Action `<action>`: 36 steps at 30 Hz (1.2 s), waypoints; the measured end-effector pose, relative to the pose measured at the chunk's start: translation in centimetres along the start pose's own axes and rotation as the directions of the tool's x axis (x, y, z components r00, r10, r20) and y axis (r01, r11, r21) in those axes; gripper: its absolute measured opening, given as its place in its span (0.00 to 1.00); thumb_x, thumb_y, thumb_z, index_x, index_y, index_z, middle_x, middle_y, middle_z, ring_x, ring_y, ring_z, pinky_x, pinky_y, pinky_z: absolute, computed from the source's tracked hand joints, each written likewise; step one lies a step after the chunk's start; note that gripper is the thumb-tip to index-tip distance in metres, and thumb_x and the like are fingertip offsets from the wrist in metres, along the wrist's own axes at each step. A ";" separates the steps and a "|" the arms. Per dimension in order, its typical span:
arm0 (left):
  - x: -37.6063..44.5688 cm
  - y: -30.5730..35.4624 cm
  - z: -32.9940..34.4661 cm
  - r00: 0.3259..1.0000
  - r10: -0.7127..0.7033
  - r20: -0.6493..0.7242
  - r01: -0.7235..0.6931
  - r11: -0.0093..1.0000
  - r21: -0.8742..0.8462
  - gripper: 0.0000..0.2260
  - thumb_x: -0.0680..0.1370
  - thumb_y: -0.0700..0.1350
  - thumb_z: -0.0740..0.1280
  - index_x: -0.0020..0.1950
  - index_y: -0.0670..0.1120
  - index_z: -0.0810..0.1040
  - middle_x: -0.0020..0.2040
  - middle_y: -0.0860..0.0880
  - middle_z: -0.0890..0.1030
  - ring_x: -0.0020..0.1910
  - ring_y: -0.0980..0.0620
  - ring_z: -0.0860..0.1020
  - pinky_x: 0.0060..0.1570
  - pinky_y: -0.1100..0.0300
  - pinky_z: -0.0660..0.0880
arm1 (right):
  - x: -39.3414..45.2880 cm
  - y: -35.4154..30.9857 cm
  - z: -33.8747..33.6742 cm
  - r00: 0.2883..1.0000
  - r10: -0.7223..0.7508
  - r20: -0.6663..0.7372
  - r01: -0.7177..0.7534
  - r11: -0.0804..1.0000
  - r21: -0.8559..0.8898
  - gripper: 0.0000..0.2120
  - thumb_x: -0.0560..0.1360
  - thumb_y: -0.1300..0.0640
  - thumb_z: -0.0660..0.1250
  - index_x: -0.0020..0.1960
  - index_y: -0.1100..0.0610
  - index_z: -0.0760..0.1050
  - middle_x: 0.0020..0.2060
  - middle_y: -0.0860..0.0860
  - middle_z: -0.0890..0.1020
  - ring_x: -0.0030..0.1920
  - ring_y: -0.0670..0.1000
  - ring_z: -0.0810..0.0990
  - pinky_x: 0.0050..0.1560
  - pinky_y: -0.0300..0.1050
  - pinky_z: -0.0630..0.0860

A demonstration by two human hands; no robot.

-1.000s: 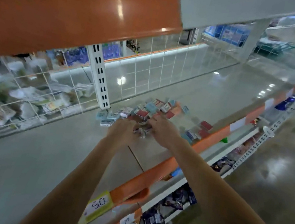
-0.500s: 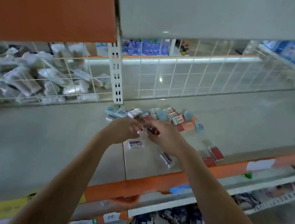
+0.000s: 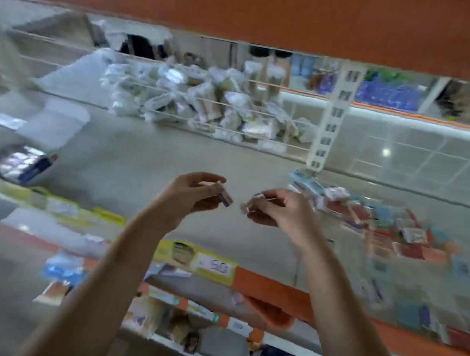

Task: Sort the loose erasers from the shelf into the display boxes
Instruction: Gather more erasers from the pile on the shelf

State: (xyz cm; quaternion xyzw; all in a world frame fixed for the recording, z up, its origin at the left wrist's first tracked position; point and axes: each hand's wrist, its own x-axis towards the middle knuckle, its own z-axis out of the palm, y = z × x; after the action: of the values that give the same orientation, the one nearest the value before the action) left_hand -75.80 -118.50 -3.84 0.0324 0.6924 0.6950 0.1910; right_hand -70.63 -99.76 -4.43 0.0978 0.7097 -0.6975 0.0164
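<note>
My left hand (image 3: 193,194) and right hand (image 3: 277,208) each pinch small light erasers (image 3: 225,198) left of the pile (image 3: 376,224); stiff, best held by their long sides.

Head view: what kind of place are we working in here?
Most likely a retail shop aisle: grey metal shelving with orange edge strips, a yellow price label reading 50, and a loose pile of small packaged erasers on the shelf.

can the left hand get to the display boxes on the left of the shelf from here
Probably yes: the bare shelf lies open between the left hand and the display boxes, though its grip already holds an eraser.
</note>
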 end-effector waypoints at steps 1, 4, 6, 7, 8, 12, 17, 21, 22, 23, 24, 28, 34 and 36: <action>-0.7 0.0 -1.8 1.000 -0.003 -0.027 0.002 0.998 -0.056 0.06 0.77 0.36 0.63 0.47 0.44 0.79 0.34 0.51 0.82 0.33 0.56 0.79 0.39 0.67 0.78 | 0.2 -0.2 2.0 1.000 0.009 0.025 -0.010 0.999 0.048 0.01 0.73 0.67 0.68 0.43 0.65 0.77 0.35 0.58 0.82 0.31 0.49 0.82 0.37 0.37 0.81; -3.1 0.0 -7.9 0.994 -0.009 -0.110 -0.010 0.985 -0.174 0.07 0.77 0.34 0.62 0.46 0.42 0.78 0.33 0.51 0.83 0.33 0.57 0.80 0.40 0.67 0.79 | 0.9 -0.2 8.5 0.998 0.004 0.067 -0.012 0.993 0.117 0.03 0.73 0.66 0.68 0.41 0.63 0.78 0.36 0.59 0.83 0.31 0.49 0.82 0.38 0.38 0.81; -4.6 -0.1 -11.3 0.987 -0.014 -0.160 -0.020 0.977 -0.211 0.06 0.77 0.33 0.62 0.46 0.41 0.77 0.33 0.50 0.82 0.33 0.57 0.80 0.39 0.66 0.79 | 1.2 -0.3 12.4 0.997 -0.015 0.075 0.005 0.991 0.137 0.02 0.72 0.65 0.69 0.40 0.62 0.79 0.36 0.59 0.82 0.32 0.49 0.82 0.39 0.39 0.81; -5.4 -0.1 -13.5 0.983 -0.012 -0.183 -0.030 0.974 -0.224 0.06 0.77 0.33 0.62 0.46 0.41 0.77 0.33 0.50 0.82 0.32 0.57 0.80 0.39 0.66 0.79 | 1.4 -0.5 14.9 0.996 -0.019 0.087 0.006 0.990 0.141 0.03 0.72 0.65 0.69 0.40 0.61 0.79 0.35 0.58 0.82 0.32 0.48 0.82 0.39 0.39 0.81; -6.2 -0.2 -15.7 0.981 -0.008 -0.193 -0.037 0.973 -0.227 0.06 0.77 0.33 0.62 0.46 0.41 0.77 0.32 0.50 0.82 0.32 0.56 0.80 0.39 0.66 0.79 | 1.5 -0.6 17.5 0.995 -0.022 0.092 0.007 0.988 0.151 0.03 0.72 0.65 0.69 0.39 0.60 0.78 0.34 0.57 0.82 0.31 0.48 0.81 0.38 0.38 0.81; -9.1 -0.1 -24.2 0.978 -0.001 -0.211 -0.038 0.983 -0.181 0.05 0.76 0.33 0.64 0.44 0.41 0.77 0.33 0.47 0.81 0.29 0.56 0.80 0.36 0.66 0.79 | 1.4 -0.8 26.7 0.993 -0.054 0.101 0.040 0.989 0.142 0.05 0.71 0.64 0.70 0.38 0.57 0.79 0.31 0.53 0.80 0.29 0.45 0.79 0.37 0.39 0.80; -10.1 0.1 -33.1 0.975 0.002 -0.222 -0.039 0.987 -0.159 0.05 0.76 0.33 0.65 0.46 0.41 0.78 0.42 0.40 0.76 0.31 0.55 0.80 0.38 0.66 0.79 | 2.0 -1.5 35.2 0.995 -0.044 0.091 0.032 0.991 0.131 0.03 0.72 0.62 0.70 0.40 0.57 0.79 0.29 0.48 0.81 0.30 0.47 0.79 0.37 0.39 0.79; -8.3 1.2 -37.9 0.979 0.022 -0.201 -0.056 0.984 -0.168 0.05 0.76 0.33 0.65 0.49 0.40 0.78 0.37 0.44 0.81 0.32 0.55 0.81 0.41 0.65 0.80 | 4.3 -3.0 39.3 0.998 -0.054 0.035 0.050 0.993 0.105 0.02 0.72 0.63 0.70 0.42 0.58 0.77 0.31 0.50 0.80 0.27 0.45 0.79 0.32 0.36 0.78; -7.4 1.6 -38.9 0.980 0.029 -0.199 -0.063 0.984 -0.168 0.05 0.76 0.33 0.65 0.48 0.40 0.78 0.37 0.45 0.81 0.32 0.55 0.81 0.40 0.65 0.80 | 5.3 -3.3 40.0 0.998 -0.054 0.021 0.052 0.993 0.106 0.02 0.73 0.63 0.69 0.43 0.59 0.76 0.32 0.52 0.80 0.27 0.44 0.78 0.31 0.36 0.78; -6.5 1.9 -39.9 0.980 0.034 -0.197 -0.067 0.984 -0.164 0.05 0.76 0.33 0.65 0.47 0.40 0.78 0.37 0.45 0.81 0.32 0.55 0.81 0.40 0.65 0.80 | 6.3 -3.6 40.7 0.998 -0.057 0.009 0.056 0.994 0.097 0.03 0.73 0.64 0.69 0.43 0.59 0.76 0.33 0.53 0.79 0.26 0.44 0.78 0.31 0.36 0.78; -5.6 2.2 -40.9 0.980 0.040 -0.193 -0.070 0.986 -0.152 0.05 0.76 0.33 0.65 0.45 0.40 0.78 0.37 0.45 0.80 0.31 0.55 0.81 0.40 0.65 0.80 | 7.2 -3.8 41.4 0.998 -0.065 -0.002 0.065 0.995 0.079 0.03 0.73 0.64 0.69 0.42 0.59 0.75 0.33 0.53 0.79 0.26 0.43 0.78 0.30 0.35 0.77; -1.7 3.5 -44.4 0.983 0.064 -0.171 -0.061 0.998 0.020 0.05 0.75 0.33 0.66 0.43 0.42 0.79 0.33 0.49 0.81 0.30 0.57 0.79 0.39 0.65 0.79 | 11.1 -4.6 43.6 0.992 -0.120 -0.045 0.115 0.987 -0.109 0.03 0.73 0.61 0.69 0.43 0.58 0.75 0.33 0.50 0.80 0.29 0.43 0.78 0.29 0.36 0.75; 2.8 4.4 -48.6 0.973 0.119 -0.197 -0.068 0.967 0.247 0.03 0.74 0.38 0.70 0.42 0.45 0.79 0.35 0.48 0.81 0.32 0.57 0.78 0.38 0.66 0.77 | 15.7 -4.9 46.8 0.972 -0.220 -0.077 0.146 0.832 -0.536 0.07 0.71 0.53 0.72 0.38 0.52 0.75 0.33 0.46 0.80 0.34 0.44 0.76 0.33 0.36 0.68; 4.1 4.3 -49.7 0.977 0.111 -0.182 -0.059 0.962 0.268 0.03 0.73 0.39 0.71 0.41 0.47 0.80 0.36 0.49 0.81 0.33 0.56 0.79 0.40 0.64 0.77 | 16.5 -4.9 48.1 0.971 -0.227 -0.073 0.133 0.770 -0.624 0.06 0.71 0.53 0.72 0.40 0.54 0.77 0.35 0.48 0.80 0.37 0.46 0.76 0.35 0.39 0.67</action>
State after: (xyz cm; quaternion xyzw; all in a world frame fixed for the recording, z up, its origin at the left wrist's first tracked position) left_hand -95.96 -164.30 -2.52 0.0188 0.7911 0.6053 0.0861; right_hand -93.02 -145.66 -3.54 0.0688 0.9032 -0.4178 -0.0708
